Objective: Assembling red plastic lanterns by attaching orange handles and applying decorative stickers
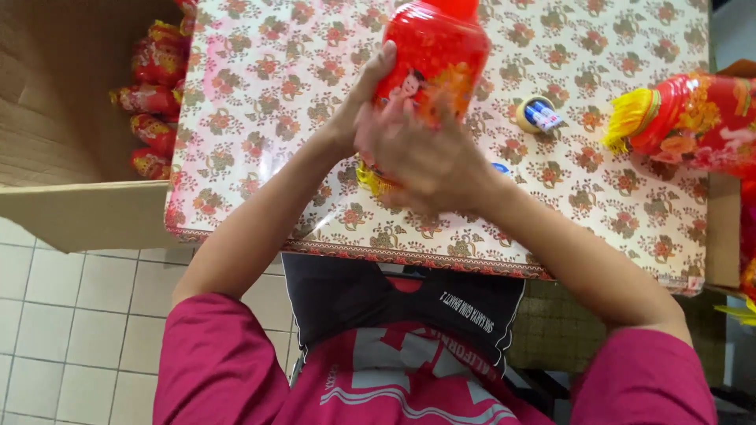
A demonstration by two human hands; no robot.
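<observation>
Hands are working together on a red lantern [435,55] over the flowered bench [260,118]: my left hand [370,94] is gripping its side while my right hand [429,161] is cupping its bottom, blurred. Finished-looking lanterns are filling the cardboard box [71,212], and another [693,122] is lying beside a tape roll [537,115].

Lantern on the desk, between both hands

The lantern [433,55] stands mid-desk [260,102]; a tape roll [535,114] lies just right of it, another lantern [693,122] at the right edge, and a cardboard box [63,118] of lanterns [153,94] sits left of the desk.
</observation>
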